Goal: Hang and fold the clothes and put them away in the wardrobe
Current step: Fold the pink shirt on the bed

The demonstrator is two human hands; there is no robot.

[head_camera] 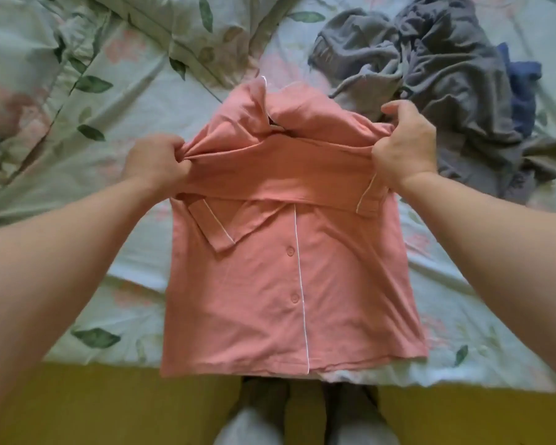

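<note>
A pink button-up pyjama shirt with white piping lies front-up on the bed, its hem at the near edge. Both sleeves are folded across the chest. My left hand grips the shirt's left shoulder edge, fabric bunched in its fingers. My right hand grips the right shoulder edge. The upper part with the collar is lifted off the bed between the two hands.
A crumpled heap of grey clothes with a blue piece lies at the back right. A leaf-patterned duvet is bunched at the back left. The yellow bed side and my legs are below.
</note>
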